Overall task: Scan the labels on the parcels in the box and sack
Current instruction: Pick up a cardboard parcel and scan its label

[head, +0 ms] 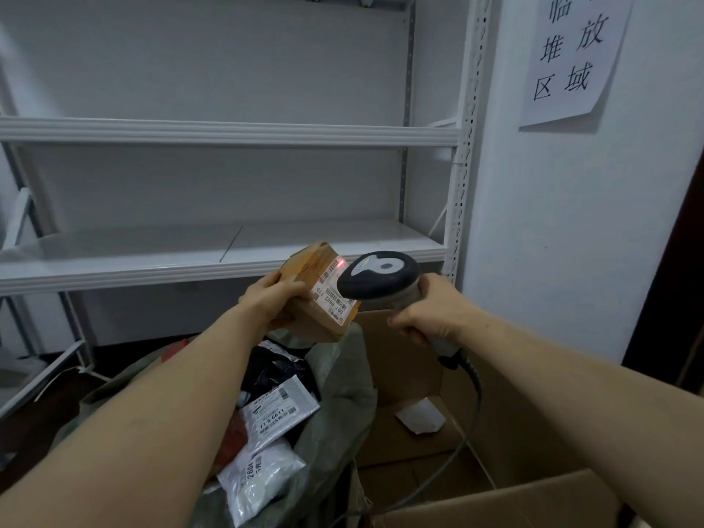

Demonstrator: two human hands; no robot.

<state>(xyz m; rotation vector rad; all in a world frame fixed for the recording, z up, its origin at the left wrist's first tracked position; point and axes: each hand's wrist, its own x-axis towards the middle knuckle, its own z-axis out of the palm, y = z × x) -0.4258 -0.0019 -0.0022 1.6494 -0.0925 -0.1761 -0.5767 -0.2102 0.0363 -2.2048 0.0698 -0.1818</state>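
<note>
My left hand (pixel 271 299) grips a small brown cardboard parcel (pixel 310 322) held up in front of the shelf, its white label (pixel 332 289) facing the scanner. My right hand (pixel 426 312) holds the grey handheld barcode scanner (pixel 377 278) by its handle, its head almost touching the parcel. A red light spot shows on the label's barcode. Below my left arm, a green woven sack (pixel 343 405) lies open with several white, black and red bagged parcels (pixel 280 411) inside. An open cardboard box (pixel 411 432) stands to its right.
A white metal shelving unit (pixel 228 133) stands straight ahead, its upright (pixel 463 146) against a white wall with a paper sign (pixel 571 55). The scanner's grey cable (pixel 457 447) hangs down into the box, where a crumpled white paper (pixel 419 415) lies.
</note>
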